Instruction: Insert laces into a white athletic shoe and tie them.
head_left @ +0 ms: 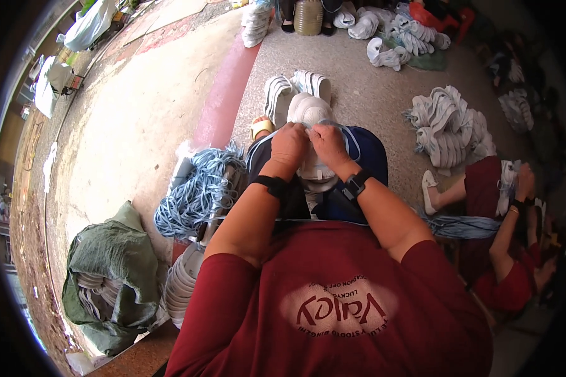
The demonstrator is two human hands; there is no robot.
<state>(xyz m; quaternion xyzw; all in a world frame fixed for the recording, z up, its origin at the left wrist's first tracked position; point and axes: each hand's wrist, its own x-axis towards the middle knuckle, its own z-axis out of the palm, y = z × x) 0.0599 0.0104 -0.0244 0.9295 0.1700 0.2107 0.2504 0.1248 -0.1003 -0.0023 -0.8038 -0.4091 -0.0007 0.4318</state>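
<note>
A white shoe upper (310, 108) lies on my lap, its rounded toe pointing away from me. More pale uppers seem to be stacked beneath it. My left hand (289, 146) and my right hand (329, 144) meet over its middle, fingers closed in a pinch with the tips almost touching. They grip a light blue lace (356, 139), which loops out to the right of my right hand and trails off to the left of my left one. My fingers hide just where it passes through the upper.
Stacked pale uppers (278, 97) stand beyond my knees. A heap of blue laces (198, 195) lies at my left, near a green sack (116, 270) holding more pale pieces. On the right, a pile of uppers (449, 129) sits near another seated person (506, 270) whose hands hold white pieces.
</note>
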